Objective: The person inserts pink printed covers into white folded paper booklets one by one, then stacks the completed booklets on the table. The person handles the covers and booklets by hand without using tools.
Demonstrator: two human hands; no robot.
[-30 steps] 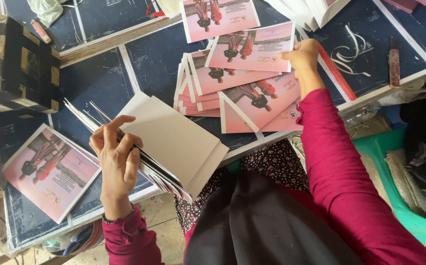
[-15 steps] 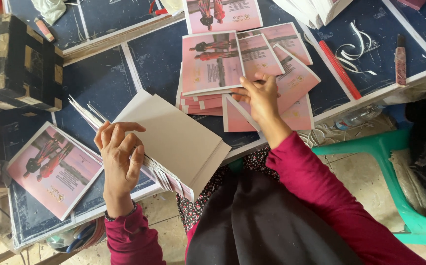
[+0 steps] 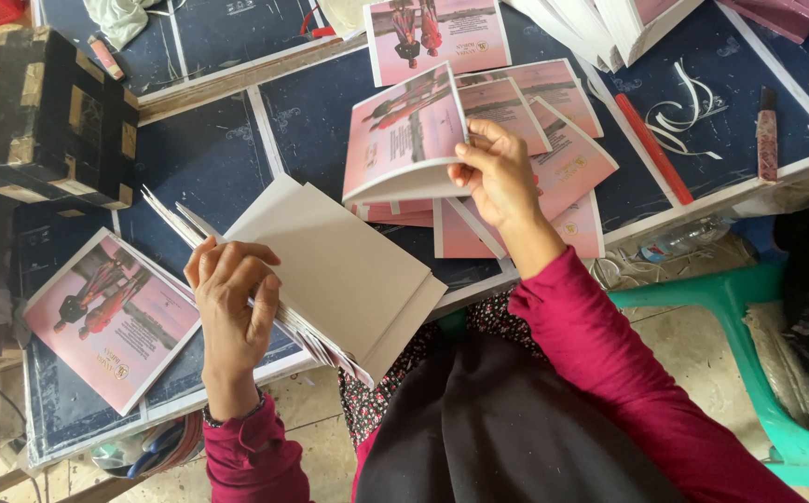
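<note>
The right hand (image 3: pixel 498 177) has pinched one pink card (image 3: pixel 409 135) by its near right corner, thumb on top and fingers beneath, and lifted it clear of the fanned heap of pink cards (image 3: pixel 554 158) on the dark blue table (image 3: pixel 209 158). The card hangs tilted, its left part bowing a little, just above the heap and far of the grey stack. The left hand (image 3: pixel 232 307) lies spread over the grey stack (image 3: pixel 330 270), fingers curled over its left edge and gripping it; the stack rests at the near edge of the table, its lower leaves splayed out to the left.

To my eye this is the picking-up step: one card taken from the heap, the stack held steady to receive it. Judging from how they lie, the next move calls for bringing the card near and left, squaring it to the grey top sheet, and the left fingers shifting so they do not block it.

Another pink card (image 3: pixel 111 317) lies apart at near left. A red pen (image 3: pixel 651 149) and white paper curls (image 3: pixel 689 107) sit at far right, a woven box (image 3: pixel 46 116) at far left.
</note>
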